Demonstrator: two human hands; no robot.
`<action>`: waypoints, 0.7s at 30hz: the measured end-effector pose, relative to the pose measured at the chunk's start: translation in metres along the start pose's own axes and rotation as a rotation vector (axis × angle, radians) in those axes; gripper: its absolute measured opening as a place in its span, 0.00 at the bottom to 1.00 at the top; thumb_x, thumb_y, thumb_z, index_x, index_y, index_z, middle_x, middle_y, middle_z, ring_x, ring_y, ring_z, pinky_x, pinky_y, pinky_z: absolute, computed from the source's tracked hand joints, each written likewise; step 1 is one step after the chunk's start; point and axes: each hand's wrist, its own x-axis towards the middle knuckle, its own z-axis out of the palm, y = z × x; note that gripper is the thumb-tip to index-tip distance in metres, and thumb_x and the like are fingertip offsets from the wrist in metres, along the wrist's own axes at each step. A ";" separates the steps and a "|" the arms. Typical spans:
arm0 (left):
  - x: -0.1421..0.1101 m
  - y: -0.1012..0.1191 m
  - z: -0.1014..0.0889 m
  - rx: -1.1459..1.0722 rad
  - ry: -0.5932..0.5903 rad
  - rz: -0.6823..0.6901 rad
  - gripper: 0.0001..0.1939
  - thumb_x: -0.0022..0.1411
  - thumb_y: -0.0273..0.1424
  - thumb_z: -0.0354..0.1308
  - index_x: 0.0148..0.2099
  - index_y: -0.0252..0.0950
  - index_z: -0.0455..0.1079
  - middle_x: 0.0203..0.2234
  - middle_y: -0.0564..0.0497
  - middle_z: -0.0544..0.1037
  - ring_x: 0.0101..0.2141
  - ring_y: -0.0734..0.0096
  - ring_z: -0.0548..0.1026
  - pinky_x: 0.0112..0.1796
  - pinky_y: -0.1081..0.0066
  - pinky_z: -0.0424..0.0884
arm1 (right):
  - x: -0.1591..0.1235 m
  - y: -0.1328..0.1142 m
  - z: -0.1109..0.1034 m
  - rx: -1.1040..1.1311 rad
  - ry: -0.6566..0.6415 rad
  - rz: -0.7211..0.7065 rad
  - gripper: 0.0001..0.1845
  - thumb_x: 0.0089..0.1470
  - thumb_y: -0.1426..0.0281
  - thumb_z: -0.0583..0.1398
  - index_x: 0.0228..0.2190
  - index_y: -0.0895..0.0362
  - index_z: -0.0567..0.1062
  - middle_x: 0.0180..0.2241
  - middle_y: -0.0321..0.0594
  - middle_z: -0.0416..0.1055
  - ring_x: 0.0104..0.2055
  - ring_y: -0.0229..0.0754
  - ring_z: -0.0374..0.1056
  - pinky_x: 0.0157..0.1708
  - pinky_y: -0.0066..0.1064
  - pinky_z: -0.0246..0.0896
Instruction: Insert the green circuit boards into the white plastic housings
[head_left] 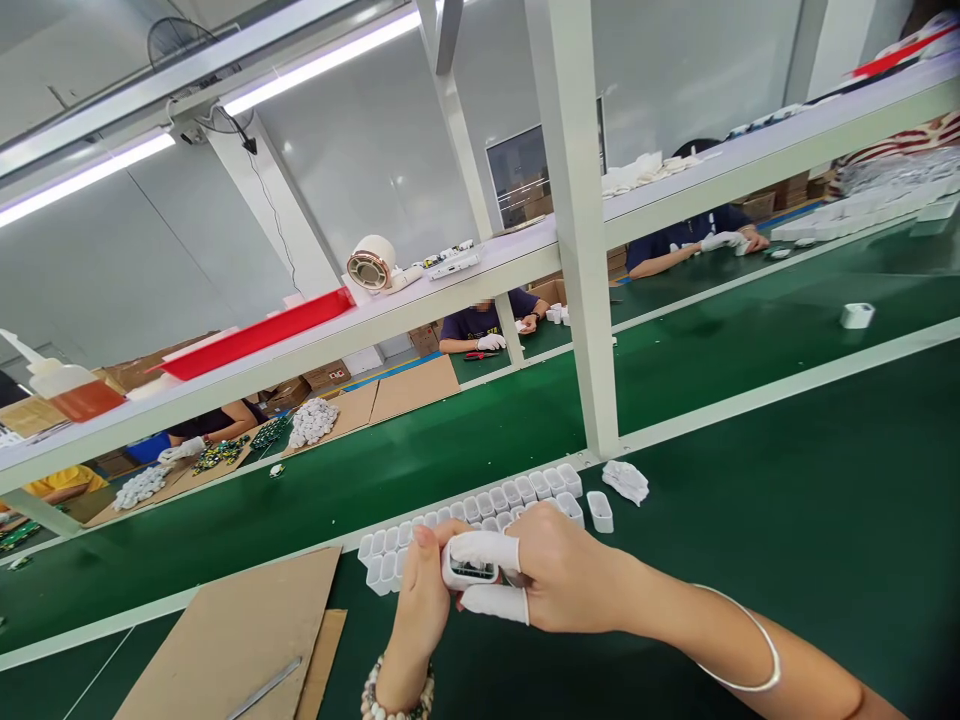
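Observation:
Between my two hands is a small white plastic housing with a dark green part showing inside its opening. My left hand is closed round its left side, thumb up, with a beaded bracelet at the wrist. From the right, my right hand grips the same housing with finger and thumb, both in white finger cots. Just beyond my hands stand rows of white open-topped housings, partly hidden by them. One single housing stands right of the rows, beside a crumpled white cloth or glove.
Cardboard sheets lie at left with metal tweezers on top. A green conveyor belt runs behind a pale rail, carrying a white housing. An upright post holds a shelf with a red tray. Co-workers sit across the belt.

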 end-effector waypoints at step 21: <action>-0.002 -0.011 -0.004 -0.085 0.030 -0.076 0.38 0.62 0.61 0.36 0.33 0.33 0.72 0.16 0.52 0.69 0.14 0.77 0.58 0.18 0.73 0.52 | -0.001 0.005 -0.003 0.102 0.029 0.017 0.27 0.59 0.49 0.52 0.26 0.58 0.74 0.15 0.33 0.63 0.17 0.33 0.51 0.19 0.27 0.44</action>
